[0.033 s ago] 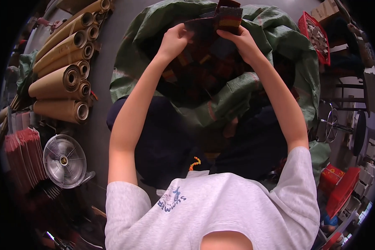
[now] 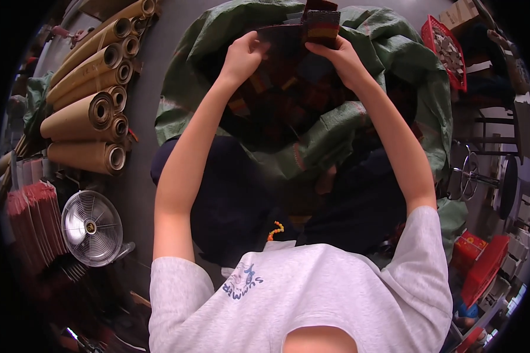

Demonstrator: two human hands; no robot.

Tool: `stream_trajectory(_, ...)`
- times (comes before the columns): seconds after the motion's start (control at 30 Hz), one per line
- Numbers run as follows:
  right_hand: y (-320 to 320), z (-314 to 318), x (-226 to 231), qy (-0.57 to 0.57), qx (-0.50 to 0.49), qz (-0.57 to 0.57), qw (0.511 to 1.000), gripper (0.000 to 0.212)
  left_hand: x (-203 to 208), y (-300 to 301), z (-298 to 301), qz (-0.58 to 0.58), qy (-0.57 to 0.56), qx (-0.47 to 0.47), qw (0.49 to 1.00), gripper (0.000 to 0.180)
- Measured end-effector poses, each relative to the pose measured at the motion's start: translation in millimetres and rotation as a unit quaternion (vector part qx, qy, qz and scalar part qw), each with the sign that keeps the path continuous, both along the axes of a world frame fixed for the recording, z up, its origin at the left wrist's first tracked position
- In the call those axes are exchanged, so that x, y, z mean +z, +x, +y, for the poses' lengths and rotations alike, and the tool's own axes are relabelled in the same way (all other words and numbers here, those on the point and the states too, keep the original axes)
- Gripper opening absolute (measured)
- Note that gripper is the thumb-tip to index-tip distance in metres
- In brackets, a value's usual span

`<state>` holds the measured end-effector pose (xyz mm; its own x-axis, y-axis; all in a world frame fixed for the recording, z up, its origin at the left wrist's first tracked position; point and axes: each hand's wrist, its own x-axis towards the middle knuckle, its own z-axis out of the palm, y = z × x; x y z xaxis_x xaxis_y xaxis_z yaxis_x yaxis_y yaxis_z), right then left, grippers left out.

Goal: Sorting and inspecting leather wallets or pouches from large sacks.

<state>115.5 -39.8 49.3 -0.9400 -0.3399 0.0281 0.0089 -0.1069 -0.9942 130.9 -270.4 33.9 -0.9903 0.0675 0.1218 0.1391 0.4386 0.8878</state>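
Observation:
Above a green woven sack (image 2: 321, 132), my right hand (image 2: 339, 57) grips a small stack of flat pieces (image 2: 323, 25) with dark grey, red and yellow-brown layers. Its thumb presses on the near side. To its left, my left hand (image 2: 242, 57) is closed at the near-left end of a thin dark piece (image 2: 281, 34) that reaches across to the stack. Whether this piece is joined to the stack, I cannot tell. Inside the sack, many small dark red, orange and bluish pieces (image 2: 294, 97) lie loose in shadow.
Brown rolls (image 2: 79, 112) are piled at the left, with a metal fan (image 2: 92, 228) and a reddish stack of sheets (image 2: 35, 220) nearer. At the right are a red crate (image 2: 444, 53) of small pale pieces, a round stool (image 2: 505, 187) and red boxes (image 2: 483, 267).
My left hand and the layered stack have shifted very slightly to the left. The grip of both hands looks the same.

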Motion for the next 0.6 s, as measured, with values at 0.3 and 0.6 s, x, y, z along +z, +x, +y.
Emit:
stream_trajectory(0.3, -15.0, 24.4, 2.0, 0.122, 0.077, 0.012, 0.989, 0.035, -8.3, -3.1, -47.5, -0.100, -0.008, 0.083, 0.992, 0.048)
stream_trajectory(0.6, -8.3, 10.4, 12.5, 0.085, 0.216, -0.056, 0.971, 0.041, 20.8, 16.0, 1.7, 0.267, -0.235, -0.089, 0.931, 0.065)
